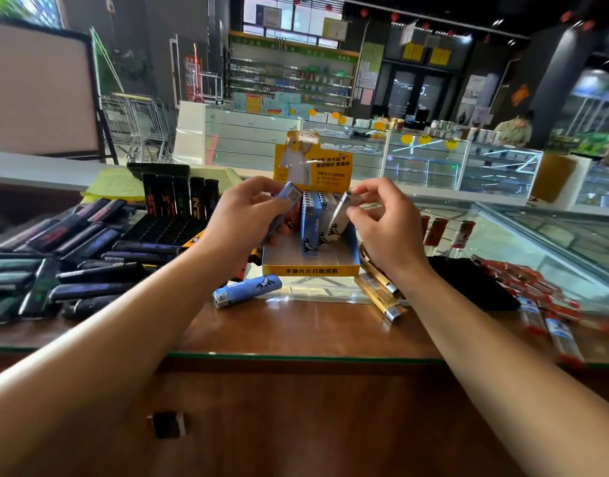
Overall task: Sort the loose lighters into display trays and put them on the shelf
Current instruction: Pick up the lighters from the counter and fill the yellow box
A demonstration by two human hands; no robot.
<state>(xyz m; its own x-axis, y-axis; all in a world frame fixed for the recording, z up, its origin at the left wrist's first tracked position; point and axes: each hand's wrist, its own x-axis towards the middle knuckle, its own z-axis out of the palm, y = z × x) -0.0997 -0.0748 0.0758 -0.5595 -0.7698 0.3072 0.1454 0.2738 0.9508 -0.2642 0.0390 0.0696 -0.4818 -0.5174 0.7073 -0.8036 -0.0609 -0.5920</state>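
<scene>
Yellow display tray (310, 270), centre frame, card backboard upright, part-filled: blue and white lighters (313, 218) standing in its rear rows, front rows bare. One blue lighter (282, 215) tilted above the tray's left side, one white lighter (341, 215) tilted over its right. Loose blue lighter (246, 290) flat just lower left of tray. Gold lighters (379, 290) lower right. Black lighters (65, 263) heaped far left, red lighters (537, 297) far right.

Yellow display tray (310, 270), blue lighter (247, 290), black lighters (89, 249).
</scene>
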